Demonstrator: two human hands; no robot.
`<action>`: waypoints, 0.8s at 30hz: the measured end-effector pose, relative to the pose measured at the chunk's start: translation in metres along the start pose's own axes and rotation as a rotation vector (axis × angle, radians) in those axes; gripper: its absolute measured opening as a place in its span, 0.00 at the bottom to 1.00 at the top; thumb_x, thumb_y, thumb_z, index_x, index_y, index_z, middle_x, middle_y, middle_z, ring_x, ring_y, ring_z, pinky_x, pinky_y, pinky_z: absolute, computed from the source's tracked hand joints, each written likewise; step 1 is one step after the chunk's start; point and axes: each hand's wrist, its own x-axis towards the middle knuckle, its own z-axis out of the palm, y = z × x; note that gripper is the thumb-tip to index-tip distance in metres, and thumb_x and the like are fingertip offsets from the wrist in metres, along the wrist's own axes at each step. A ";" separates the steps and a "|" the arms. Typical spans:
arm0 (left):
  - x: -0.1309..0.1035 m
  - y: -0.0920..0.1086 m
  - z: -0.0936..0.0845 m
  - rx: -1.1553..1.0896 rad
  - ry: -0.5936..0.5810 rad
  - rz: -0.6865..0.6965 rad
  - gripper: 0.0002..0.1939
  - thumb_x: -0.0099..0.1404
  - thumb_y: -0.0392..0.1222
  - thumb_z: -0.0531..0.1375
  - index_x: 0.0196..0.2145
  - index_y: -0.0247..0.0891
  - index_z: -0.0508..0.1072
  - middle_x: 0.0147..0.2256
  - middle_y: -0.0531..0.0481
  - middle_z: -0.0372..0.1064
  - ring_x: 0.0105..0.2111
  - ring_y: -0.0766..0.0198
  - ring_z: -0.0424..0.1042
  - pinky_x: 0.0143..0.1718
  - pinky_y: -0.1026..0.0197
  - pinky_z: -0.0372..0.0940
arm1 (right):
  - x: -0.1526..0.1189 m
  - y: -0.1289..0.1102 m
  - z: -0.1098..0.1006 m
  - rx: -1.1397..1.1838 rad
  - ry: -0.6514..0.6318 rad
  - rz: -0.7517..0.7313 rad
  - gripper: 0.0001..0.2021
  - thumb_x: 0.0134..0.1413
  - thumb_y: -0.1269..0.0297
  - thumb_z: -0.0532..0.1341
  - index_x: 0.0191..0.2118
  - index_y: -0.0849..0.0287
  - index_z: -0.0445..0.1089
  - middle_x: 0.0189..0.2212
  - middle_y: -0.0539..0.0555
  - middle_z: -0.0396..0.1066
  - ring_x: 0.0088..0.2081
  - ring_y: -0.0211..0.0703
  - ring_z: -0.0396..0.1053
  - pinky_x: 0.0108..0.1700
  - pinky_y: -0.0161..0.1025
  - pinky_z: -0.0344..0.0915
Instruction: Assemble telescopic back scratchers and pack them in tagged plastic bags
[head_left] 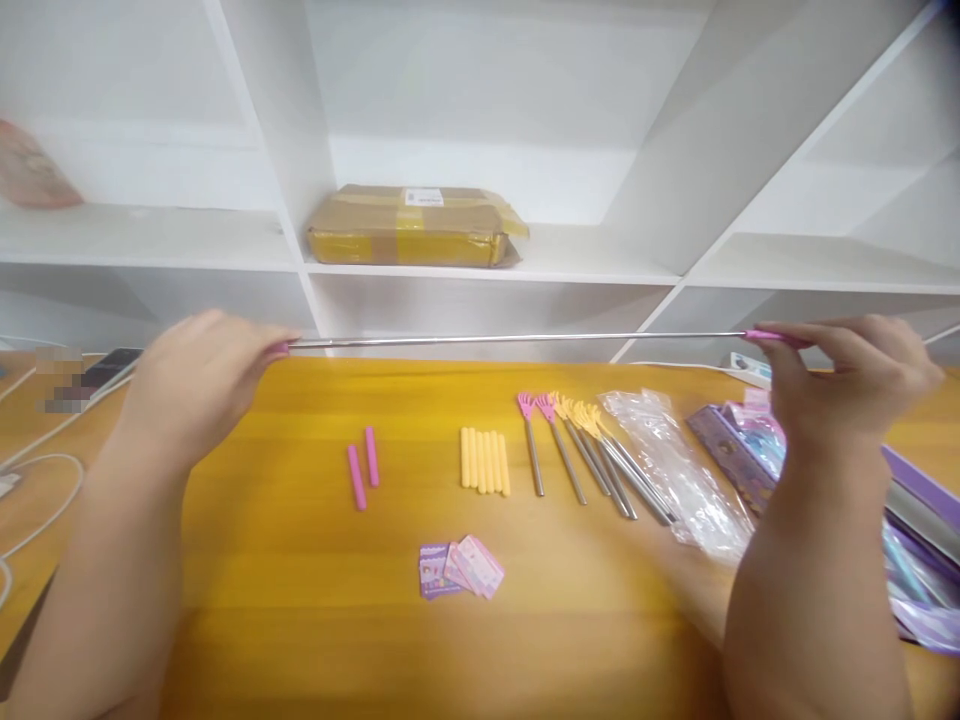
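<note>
A long, thin metal rod (480, 340) with pink ends stretches level above the far edge of the table. My left hand (202, 385) is closed on its left pink end. At the right, my right hand (847, 375) pinches the other pink end. Below lie two pink tubes (364, 470), a row of several yellow tubes (485, 461) and a small fan of printed cards (461, 568). Several metal rods with pink or yellow claw-shaped heads (592, 455) rest right of the yellow tubes.
Clear plastic bags (682, 475) and purple packages (926, 540) lie on the table's right side. White cables (52, 460) and a dark device (109, 370) are at the left. Behind stands a white shelf (585, 250) with a taped cardboard box (416, 225).
</note>
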 end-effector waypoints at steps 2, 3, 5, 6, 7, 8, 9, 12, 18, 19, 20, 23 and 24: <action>0.000 0.002 -0.001 0.014 -0.021 -0.034 0.15 0.80 0.51 0.53 0.46 0.44 0.78 0.33 0.51 0.78 0.34 0.58 0.71 0.37 0.58 0.64 | 0.000 0.001 -0.002 -0.004 -0.003 -0.029 0.08 0.50 0.60 0.77 0.27 0.54 0.82 0.21 0.54 0.70 0.28 0.46 0.64 0.37 0.45 0.59; 0.000 0.002 -0.001 0.010 -0.025 -0.036 0.16 0.80 0.52 0.52 0.46 0.44 0.78 0.33 0.51 0.78 0.34 0.58 0.71 0.37 0.58 0.64 | -0.001 0.000 -0.003 -0.013 -0.012 -0.039 0.07 0.51 0.60 0.76 0.28 0.54 0.82 0.22 0.54 0.71 0.28 0.46 0.65 0.37 0.45 0.58; -0.002 0.000 0.000 0.002 -0.028 -0.014 0.17 0.80 0.53 0.52 0.45 0.43 0.77 0.34 0.52 0.78 0.35 0.59 0.72 0.37 0.59 0.64 | -0.003 -0.003 -0.004 -0.035 -0.043 -0.050 0.06 0.53 0.60 0.75 0.29 0.54 0.82 0.24 0.56 0.73 0.29 0.47 0.66 0.38 0.44 0.59; -0.002 -0.001 0.001 0.005 -0.025 -0.002 0.17 0.81 0.52 0.52 0.45 0.43 0.77 0.35 0.52 0.79 0.36 0.60 0.72 0.38 0.59 0.65 | -0.003 -0.005 -0.005 -0.043 -0.061 -0.056 0.06 0.54 0.60 0.74 0.29 0.54 0.83 0.25 0.56 0.74 0.30 0.47 0.67 0.38 0.44 0.59; -0.003 -0.001 0.002 0.013 -0.022 0.002 0.16 0.81 0.52 0.52 0.45 0.43 0.77 0.35 0.52 0.79 0.36 0.60 0.73 0.38 0.59 0.65 | -0.004 -0.007 -0.005 -0.047 -0.075 -0.063 0.06 0.55 0.60 0.74 0.30 0.54 0.83 0.26 0.56 0.75 0.31 0.47 0.67 0.38 0.44 0.59; -0.003 -0.001 0.002 0.022 -0.009 0.000 0.16 0.81 0.52 0.53 0.44 0.43 0.77 0.35 0.52 0.79 0.36 0.60 0.73 0.38 0.59 0.65 | -0.005 -0.009 -0.006 -0.048 -0.084 -0.074 0.06 0.54 0.60 0.74 0.31 0.54 0.83 0.27 0.57 0.76 0.31 0.48 0.68 0.38 0.44 0.59; -0.004 -0.001 0.003 0.026 -0.002 0.000 0.15 0.80 0.52 0.54 0.44 0.43 0.77 0.36 0.52 0.80 0.37 0.60 0.74 0.38 0.59 0.66 | -0.005 -0.010 -0.006 -0.047 -0.085 -0.083 0.06 0.54 0.59 0.74 0.31 0.55 0.83 0.27 0.57 0.76 0.31 0.48 0.68 0.38 0.44 0.59; -0.004 0.003 0.002 0.009 0.029 0.030 0.11 0.80 0.48 0.56 0.45 0.43 0.77 0.37 0.52 0.82 0.37 0.59 0.76 0.39 0.58 0.68 | -0.006 -0.011 -0.007 -0.041 -0.088 -0.089 0.08 0.55 0.57 0.73 0.31 0.55 0.83 0.27 0.57 0.75 0.32 0.48 0.67 0.38 0.44 0.59; -0.004 0.009 0.000 -0.031 0.033 0.066 0.08 0.79 0.44 0.57 0.47 0.43 0.76 0.39 0.54 0.82 0.39 0.61 0.77 0.42 0.59 0.70 | -0.003 -0.004 -0.011 -0.018 -0.087 -0.111 0.14 0.56 0.49 0.72 0.33 0.56 0.83 0.27 0.58 0.75 0.31 0.48 0.65 0.37 0.45 0.60; -0.003 0.009 0.000 -0.026 0.039 0.060 0.08 0.79 0.44 0.58 0.46 0.43 0.76 0.39 0.54 0.83 0.39 0.61 0.76 0.42 0.59 0.70 | -0.002 -0.003 -0.012 -0.012 -0.066 -0.132 0.15 0.56 0.48 0.72 0.32 0.56 0.84 0.27 0.58 0.75 0.30 0.47 0.65 0.36 0.45 0.60; -0.003 0.009 0.000 -0.018 0.045 0.053 0.08 0.79 0.44 0.58 0.46 0.43 0.76 0.38 0.54 0.83 0.38 0.61 0.76 0.41 0.59 0.70 | -0.001 -0.003 -0.013 -0.008 -0.041 -0.153 0.16 0.56 0.48 0.72 0.32 0.57 0.84 0.26 0.58 0.75 0.29 0.47 0.65 0.35 0.44 0.59; -0.003 0.009 -0.001 0.007 0.054 0.003 0.09 0.79 0.46 0.58 0.46 0.43 0.78 0.39 0.54 0.83 0.39 0.60 0.76 0.40 0.58 0.68 | -0.001 -0.007 -0.018 -0.014 0.000 -0.200 0.17 0.57 0.46 0.70 0.32 0.56 0.84 0.25 0.57 0.76 0.29 0.46 0.66 0.34 0.43 0.59; -0.003 0.008 -0.001 0.006 0.035 -0.025 0.11 0.79 0.47 0.57 0.46 0.43 0.78 0.40 0.54 0.83 0.39 0.60 0.76 0.41 0.58 0.67 | -0.001 -0.009 -0.020 -0.017 -0.001 -0.216 0.17 0.58 0.46 0.69 0.32 0.55 0.84 0.26 0.57 0.76 0.29 0.46 0.66 0.34 0.43 0.59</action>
